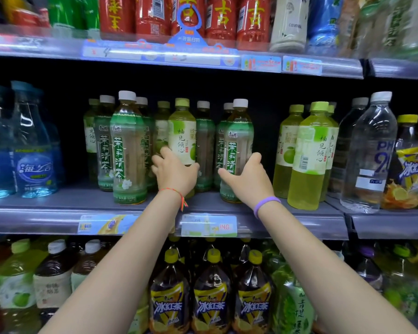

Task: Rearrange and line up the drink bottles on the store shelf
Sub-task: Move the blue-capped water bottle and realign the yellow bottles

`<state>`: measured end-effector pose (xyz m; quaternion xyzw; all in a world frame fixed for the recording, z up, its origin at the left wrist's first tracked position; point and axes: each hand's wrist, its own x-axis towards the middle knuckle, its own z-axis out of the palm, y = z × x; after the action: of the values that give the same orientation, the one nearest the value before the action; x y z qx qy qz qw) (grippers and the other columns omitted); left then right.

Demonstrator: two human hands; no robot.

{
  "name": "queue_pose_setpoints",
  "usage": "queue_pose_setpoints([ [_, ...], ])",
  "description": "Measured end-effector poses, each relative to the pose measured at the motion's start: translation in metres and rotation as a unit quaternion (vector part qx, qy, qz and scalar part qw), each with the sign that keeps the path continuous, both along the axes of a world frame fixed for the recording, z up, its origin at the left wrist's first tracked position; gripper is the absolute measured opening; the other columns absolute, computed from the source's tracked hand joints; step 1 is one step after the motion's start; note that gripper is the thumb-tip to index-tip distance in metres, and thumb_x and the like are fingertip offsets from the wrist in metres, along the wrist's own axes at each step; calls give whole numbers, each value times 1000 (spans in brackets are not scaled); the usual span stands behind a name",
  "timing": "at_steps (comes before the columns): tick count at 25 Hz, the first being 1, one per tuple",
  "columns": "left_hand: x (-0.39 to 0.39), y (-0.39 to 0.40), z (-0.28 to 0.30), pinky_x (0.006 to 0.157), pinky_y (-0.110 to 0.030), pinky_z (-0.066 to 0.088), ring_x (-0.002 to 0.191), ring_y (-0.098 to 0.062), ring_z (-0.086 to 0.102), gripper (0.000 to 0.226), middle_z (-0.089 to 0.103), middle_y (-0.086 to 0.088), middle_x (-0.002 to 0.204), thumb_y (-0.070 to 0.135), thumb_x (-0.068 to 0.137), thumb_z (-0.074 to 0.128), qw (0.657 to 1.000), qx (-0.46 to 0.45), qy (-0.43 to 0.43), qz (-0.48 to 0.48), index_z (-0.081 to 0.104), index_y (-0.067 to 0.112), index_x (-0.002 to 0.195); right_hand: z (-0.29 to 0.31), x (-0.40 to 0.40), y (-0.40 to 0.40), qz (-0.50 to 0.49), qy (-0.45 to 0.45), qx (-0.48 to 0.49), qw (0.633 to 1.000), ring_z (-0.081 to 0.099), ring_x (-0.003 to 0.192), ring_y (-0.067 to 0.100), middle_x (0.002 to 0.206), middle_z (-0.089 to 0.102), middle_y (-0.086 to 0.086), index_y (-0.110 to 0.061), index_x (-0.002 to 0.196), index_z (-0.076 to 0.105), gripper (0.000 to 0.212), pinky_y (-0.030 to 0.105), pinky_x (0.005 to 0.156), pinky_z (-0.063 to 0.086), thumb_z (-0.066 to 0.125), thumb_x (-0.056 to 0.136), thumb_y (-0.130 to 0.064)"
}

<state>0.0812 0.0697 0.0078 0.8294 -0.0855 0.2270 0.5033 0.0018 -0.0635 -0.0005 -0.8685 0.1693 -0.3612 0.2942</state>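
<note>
My left hand (173, 171) holds the pale pomelo bottle (182, 131) low on its body, and my right hand (245, 175) wraps the jasmine tea bottle (238, 150); both stand on the middle shelf (58, 214), near its front edge. The bottles are full, so a careless pull may knock the close neighbours over.

Hands (176, 171) on shelf bottles (182, 131)
</note>
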Motion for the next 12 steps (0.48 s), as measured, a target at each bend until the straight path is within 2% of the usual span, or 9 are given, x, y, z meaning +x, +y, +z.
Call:
queue_pose_setpoints([
  [2,-3,2,-1,102,-49,44,123,-38,48,65,47,-17,135,29,83,76,998,-17,9,-52,34,7,128,0,0,7,1,-1,0,1000,51,83,24,100,45,4,-13,103,35,56,35,63,46,68,83,-54],
  [4,-8,9,-2,93,-47,51,111,-32,58,60,56,-10,125,27,82,77,993,-43,6,-111,36,11,123,-1,1,10,-18,1,-30,999,50,93,25,108,43,4,-14,106,41,58,36,74,49,68,80,-59],
  [8,-23,32,-3,75,-26,52,98,-11,61,60,62,4,114,25,79,81,971,-109,-2,-211,43,15,125,1,4,10,38,-2,-7,999,61,93,21,106,61,1,-15,109,53,62,41,78,56,70,75,-64],
  [12,-40,39,-17,83,-26,55,96,2,64,53,65,12,110,28,81,79,953,-178,-92,-228,50,20,124,0,9,19,83,17,12,996,63,91,24,99,63,4,-14,112,56,50,45,79,57,70,83,-51],
])
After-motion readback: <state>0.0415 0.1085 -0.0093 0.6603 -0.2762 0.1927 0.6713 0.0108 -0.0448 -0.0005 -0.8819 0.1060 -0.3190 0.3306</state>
